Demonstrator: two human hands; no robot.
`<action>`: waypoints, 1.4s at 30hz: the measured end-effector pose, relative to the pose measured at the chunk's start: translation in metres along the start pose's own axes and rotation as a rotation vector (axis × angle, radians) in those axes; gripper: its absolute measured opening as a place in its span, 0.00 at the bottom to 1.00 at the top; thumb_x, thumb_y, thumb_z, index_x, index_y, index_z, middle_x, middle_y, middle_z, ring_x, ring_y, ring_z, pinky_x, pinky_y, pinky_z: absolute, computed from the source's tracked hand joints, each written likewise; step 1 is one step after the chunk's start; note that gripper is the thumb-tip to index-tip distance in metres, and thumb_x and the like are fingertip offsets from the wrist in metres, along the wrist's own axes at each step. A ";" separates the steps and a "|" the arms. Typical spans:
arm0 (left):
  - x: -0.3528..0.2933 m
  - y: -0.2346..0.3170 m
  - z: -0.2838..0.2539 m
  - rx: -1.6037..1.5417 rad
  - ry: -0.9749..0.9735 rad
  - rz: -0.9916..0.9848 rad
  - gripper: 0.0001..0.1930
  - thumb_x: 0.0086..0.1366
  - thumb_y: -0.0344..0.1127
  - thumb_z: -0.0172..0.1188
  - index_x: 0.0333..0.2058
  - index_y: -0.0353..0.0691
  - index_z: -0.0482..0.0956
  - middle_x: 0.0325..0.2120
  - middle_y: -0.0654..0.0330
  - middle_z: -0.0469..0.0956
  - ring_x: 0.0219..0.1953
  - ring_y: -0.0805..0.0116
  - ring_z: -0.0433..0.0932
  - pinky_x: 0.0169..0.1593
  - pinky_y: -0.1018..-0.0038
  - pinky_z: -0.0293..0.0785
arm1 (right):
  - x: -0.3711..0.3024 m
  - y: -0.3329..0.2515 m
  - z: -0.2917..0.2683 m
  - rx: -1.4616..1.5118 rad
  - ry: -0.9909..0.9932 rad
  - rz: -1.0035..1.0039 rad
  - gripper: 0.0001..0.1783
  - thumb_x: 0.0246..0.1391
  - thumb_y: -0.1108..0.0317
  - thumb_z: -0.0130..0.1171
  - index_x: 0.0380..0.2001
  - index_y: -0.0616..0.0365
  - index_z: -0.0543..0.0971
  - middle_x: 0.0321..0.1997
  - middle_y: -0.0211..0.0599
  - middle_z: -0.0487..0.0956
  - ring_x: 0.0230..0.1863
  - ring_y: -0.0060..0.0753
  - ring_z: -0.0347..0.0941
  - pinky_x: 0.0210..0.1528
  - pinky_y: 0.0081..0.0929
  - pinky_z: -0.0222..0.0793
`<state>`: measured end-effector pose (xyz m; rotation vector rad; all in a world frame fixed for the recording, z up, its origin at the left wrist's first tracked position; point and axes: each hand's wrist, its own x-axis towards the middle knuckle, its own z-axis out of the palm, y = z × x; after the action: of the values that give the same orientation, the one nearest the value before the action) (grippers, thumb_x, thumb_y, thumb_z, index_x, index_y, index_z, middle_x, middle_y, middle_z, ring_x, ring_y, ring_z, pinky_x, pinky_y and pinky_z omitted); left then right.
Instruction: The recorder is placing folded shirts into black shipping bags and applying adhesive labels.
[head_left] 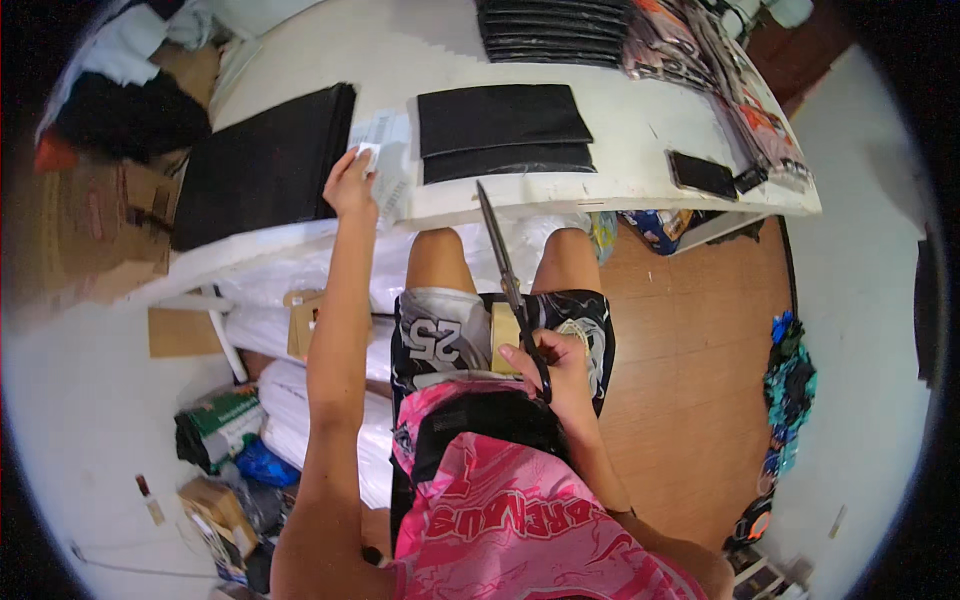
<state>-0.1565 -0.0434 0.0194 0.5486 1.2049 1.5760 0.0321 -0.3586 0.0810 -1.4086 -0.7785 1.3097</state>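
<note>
My left hand (352,188) reaches to the front edge of the white table and pinches a small white label (369,156). Under and beside it lie printed white sheets (390,132). To its left rests a stack of black folded pieces (262,165); to the right is a flat black packet (505,130) with a folded-over top. Over my lap, my right hand (562,372) is closed on long dark scissors (503,262), their tips pointing toward the table edge and their blades together. A yellowish piece (505,335), perhaps a tape roll, sits on my lap behind the scissors.
Farther back on the table (400,50) are stacked black packets (553,30) and bagged patterned garments (690,60). A black phone (703,175) lies near the right edge. Cardboard boxes (95,225) stand at left. White plastic-wrapped bundles (300,265) lie below the table.
</note>
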 end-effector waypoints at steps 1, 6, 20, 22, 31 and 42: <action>0.009 -0.001 -0.002 0.009 -0.021 -0.002 0.11 0.52 0.20 0.65 0.36 0.33 0.78 0.36 0.56 0.78 0.36 0.67 0.77 0.37 0.74 0.73 | 0.001 0.000 0.000 0.000 -0.014 0.031 0.20 0.48 0.62 0.69 0.12 0.55 0.70 0.08 0.22 0.67 0.08 0.12 0.59 0.11 0.15 0.49; 0.032 -0.004 -0.008 0.116 -0.008 -0.065 0.10 0.50 0.22 0.68 0.32 0.33 0.78 0.25 0.61 0.76 0.27 0.72 0.74 0.29 0.77 0.69 | 0.004 0.004 -0.004 0.039 0.016 0.035 0.20 0.48 0.61 0.69 0.13 0.55 0.71 0.08 0.22 0.67 0.08 0.12 0.59 0.11 0.15 0.50; 0.020 0.027 -0.010 -0.021 -0.225 -0.088 0.14 0.60 0.25 0.58 0.45 0.28 0.75 0.34 0.55 0.77 0.35 0.70 0.76 0.40 0.77 0.72 | 0.030 0.002 -0.049 -0.057 0.223 -0.021 0.20 0.48 0.60 0.69 0.13 0.57 0.72 0.10 0.23 0.67 0.11 0.12 0.59 0.13 0.17 0.48; 0.009 0.028 -0.004 -0.031 -0.250 -0.078 0.14 0.60 0.25 0.58 0.45 0.28 0.75 0.34 0.55 0.77 0.37 0.70 0.76 0.41 0.76 0.72 | 0.043 -0.012 -0.062 -0.180 0.339 -0.027 0.19 0.46 0.61 0.70 0.15 0.62 0.75 0.11 0.23 0.68 0.13 0.14 0.60 0.15 0.20 0.51; -0.036 -0.017 0.052 0.162 -0.443 -0.074 0.11 0.61 0.26 0.59 0.44 0.35 0.79 0.34 0.60 0.81 0.33 0.74 0.76 0.35 0.81 0.70 | 0.184 -0.037 -0.154 -0.899 0.634 -0.301 0.23 0.40 0.54 0.69 0.16 0.65 0.74 0.11 0.45 0.68 0.13 0.38 0.65 0.20 0.38 0.58; -0.069 -0.012 0.076 0.239 -0.538 -0.084 0.10 0.62 0.29 0.59 0.42 0.35 0.78 0.33 0.60 0.80 0.36 0.73 0.77 0.40 0.80 0.71 | 0.262 -0.037 -0.203 -1.092 0.637 -0.352 0.21 0.37 0.62 0.66 0.37 0.61 0.80 0.35 0.53 0.80 0.39 0.53 0.77 0.43 0.41 0.72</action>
<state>-0.0640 -0.0740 0.0536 0.9909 0.9856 1.1158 0.2864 -0.1540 0.0141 -2.2118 -1.2722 0.0273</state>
